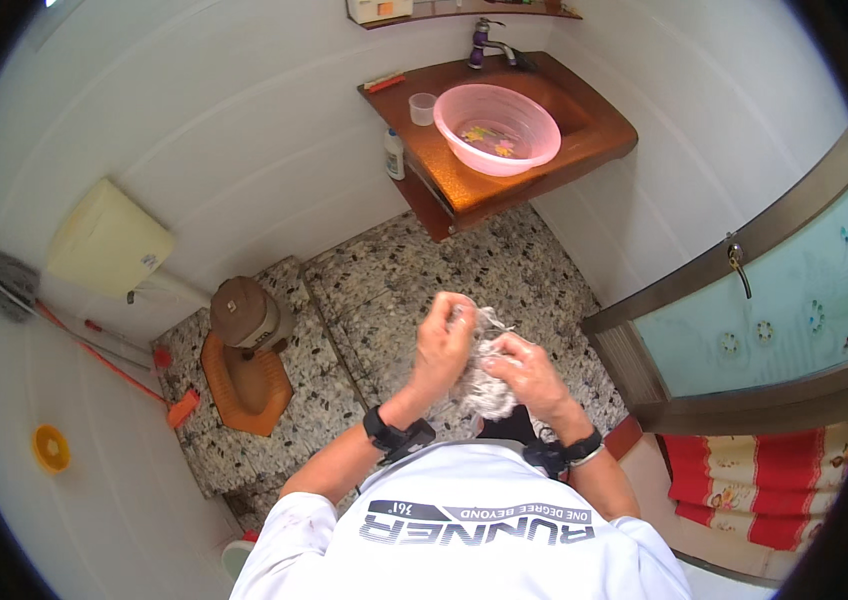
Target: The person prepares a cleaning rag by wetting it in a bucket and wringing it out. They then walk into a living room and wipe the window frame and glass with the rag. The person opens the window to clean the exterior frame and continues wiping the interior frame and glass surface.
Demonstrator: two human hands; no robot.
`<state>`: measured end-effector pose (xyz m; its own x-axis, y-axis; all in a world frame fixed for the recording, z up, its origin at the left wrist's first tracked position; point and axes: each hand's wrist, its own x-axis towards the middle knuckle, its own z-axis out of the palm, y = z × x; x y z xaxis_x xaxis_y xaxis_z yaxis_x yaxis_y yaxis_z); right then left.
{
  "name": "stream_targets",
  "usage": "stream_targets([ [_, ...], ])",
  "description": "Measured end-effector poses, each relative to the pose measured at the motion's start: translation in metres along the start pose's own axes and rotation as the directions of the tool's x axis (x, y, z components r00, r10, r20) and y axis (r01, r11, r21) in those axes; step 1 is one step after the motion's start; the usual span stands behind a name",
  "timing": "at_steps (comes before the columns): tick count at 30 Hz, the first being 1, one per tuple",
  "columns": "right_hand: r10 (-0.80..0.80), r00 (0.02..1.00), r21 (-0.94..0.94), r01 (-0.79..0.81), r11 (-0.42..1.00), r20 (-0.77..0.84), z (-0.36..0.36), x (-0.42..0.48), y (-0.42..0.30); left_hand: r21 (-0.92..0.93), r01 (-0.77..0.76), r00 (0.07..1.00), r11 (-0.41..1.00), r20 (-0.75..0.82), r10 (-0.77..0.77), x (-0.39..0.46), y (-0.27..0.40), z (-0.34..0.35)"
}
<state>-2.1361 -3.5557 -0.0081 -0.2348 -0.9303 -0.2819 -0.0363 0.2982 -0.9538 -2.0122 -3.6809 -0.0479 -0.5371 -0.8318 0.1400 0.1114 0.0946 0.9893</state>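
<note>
A bundled greyish-white mop head or cloth (493, 386) is held in front of my body, above the speckled floor; its exact kind is blurred. My left hand (445, 337) grips its upper left part with curled fingers. On its right side my right hand (530, 373) is closed around a fold of it. Both wrists wear black straps. Beyond the hands, a pink plastic basin (497, 129) with a flower pattern inside rests on the brown washbasin counter (454, 180), beside a clear plastic cup (422, 109).
A purple faucet (478, 46) stands behind the basin. At left are a squat toilet (274, 382), a lidded bucket (244, 311), a cistern (110, 236) and a long-handled brush (182, 409). A glass-panelled door (754, 300) and a red-and-white curtain (784, 480) are at right.
</note>
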Motion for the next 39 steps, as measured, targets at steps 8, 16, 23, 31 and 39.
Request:
stream_targets([
  [8,-0.171,0.962,-0.138,0.143,0.980,-0.214,-0.108,-0.004,0.019,-0.430,0.624,0.778,0.652,0.412,-0.473,0.062,-0.005,0.041],
  [16,-0.504,0.849,-0.684,0.274,0.676,-0.158,-0.214,0.047,0.031,-0.074,0.528,0.749,0.846,0.509,-0.423,0.110,-0.017,0.157],
  [23,-0.200,0.979,0.115,0.195,0.974,0.031,-0.366,0.028,-0.018,-0.013,0.571,0.718,0.821,0.493,-0.491,0.153,0.019,0.200],
  [31,-0.249,0.966,-0.867,0.182,0.464,0.069,-0.416,0.099,0.053,0.247,0.445,0.795,0.861,0.333,-0.507,0.151,-0.012,0.219],
  [39,-0.241,0.915,-0.283,0.337,0.898,0.323,-0.380,0.125,-0.031,0.047,0.105,0.853,0.993,0.509,-0.114,0.191,0.014,0.246],
])
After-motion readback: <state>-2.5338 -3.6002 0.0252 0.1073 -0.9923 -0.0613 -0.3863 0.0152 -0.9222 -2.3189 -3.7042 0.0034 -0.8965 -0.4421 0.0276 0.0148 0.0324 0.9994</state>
